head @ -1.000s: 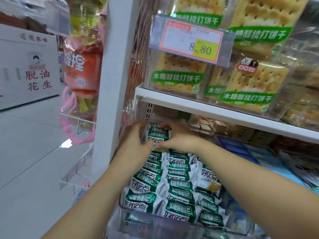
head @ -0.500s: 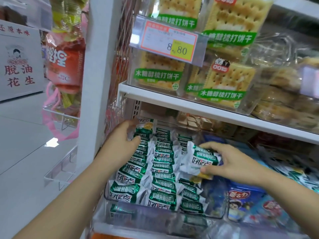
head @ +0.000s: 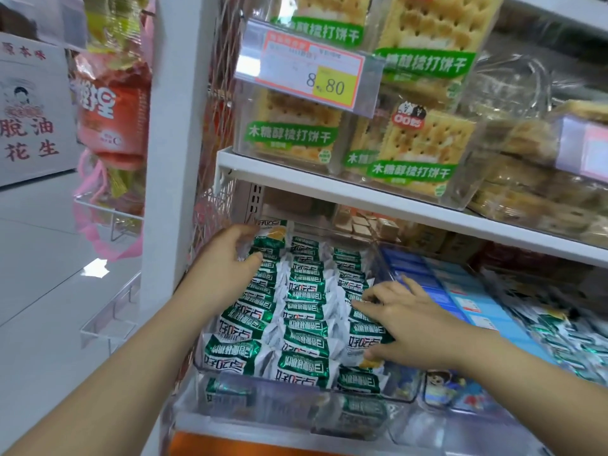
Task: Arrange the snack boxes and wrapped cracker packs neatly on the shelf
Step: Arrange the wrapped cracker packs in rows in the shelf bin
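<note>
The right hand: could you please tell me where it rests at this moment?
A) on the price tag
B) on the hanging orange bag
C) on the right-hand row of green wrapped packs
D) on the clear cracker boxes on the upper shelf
C: the right hand lies with its fingers spread flat on the right-hand row of the green wrapped packs in the clear bin.

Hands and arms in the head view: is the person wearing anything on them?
Nothing shows. The left hand and right hand have no gloves, rings or watch, and both forearms are bare, with no sleeve in view.
</note>
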Demonstrator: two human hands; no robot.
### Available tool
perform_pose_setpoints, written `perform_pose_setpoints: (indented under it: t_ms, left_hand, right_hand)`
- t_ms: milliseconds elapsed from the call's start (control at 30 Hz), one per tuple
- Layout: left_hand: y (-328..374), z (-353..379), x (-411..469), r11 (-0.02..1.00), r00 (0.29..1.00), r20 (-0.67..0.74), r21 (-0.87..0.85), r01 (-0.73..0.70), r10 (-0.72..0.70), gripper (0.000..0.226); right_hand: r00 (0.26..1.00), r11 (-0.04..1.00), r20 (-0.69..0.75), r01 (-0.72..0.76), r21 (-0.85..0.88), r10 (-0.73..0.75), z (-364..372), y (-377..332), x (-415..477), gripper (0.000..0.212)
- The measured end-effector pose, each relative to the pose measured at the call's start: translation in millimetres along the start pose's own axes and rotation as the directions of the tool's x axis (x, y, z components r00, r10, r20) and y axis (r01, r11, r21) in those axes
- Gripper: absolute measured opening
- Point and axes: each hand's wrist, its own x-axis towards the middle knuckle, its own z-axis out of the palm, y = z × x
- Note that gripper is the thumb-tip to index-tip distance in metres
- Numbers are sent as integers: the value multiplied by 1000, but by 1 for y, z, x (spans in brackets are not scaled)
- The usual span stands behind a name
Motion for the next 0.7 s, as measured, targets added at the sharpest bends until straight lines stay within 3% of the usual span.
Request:
perform_pose_setpoints:
  t_ms: [200, 300, 400, 500, 567, 633, 700]
  left_hand:
    - [0, -1, -2, 1000, 1000, 4, -25, 14, -14, 45]
    - [-3, 0, 1, 998, 999, 2, -49, 34, -34, 42]
    - [-6, 2, 5, 995, 998, -15, -76, 61, -63, 45]
    - [-3, 2, 4, 992, 997, -16, -102, 75, -78, 47]
    - [-1, 1, 3, 990, 997, -16, -117, 75, -77, 46]
    - [1, 0, 2, 989, 998, -3, -133, 69, -70, 47]
    - [1, -1, 1, 988, 998, 12, -140, 59, -58, 47]
  right_hand:
    - [998, 953, 36, 29, 302, -42, -16, 9, 3, 80]
    - [996, 875, -61, 85, 477, -64, -34, 0, 17, 72]
    - [979, 794, -199, 91, 600, 38, -48, -18, 56, 64]
    - [971, 669, -161, 1, 743, 178, -51, -38, 105, 65]
    - [960, 561, -149, -10, 828, 237, -50, -49, 132, 43]
    - [931, 568, -193, -18, 823, 309, -49, -56, 152, 27]
    - [916, 534, -191, -29, 845, 353, -46, -59, 163, 26]
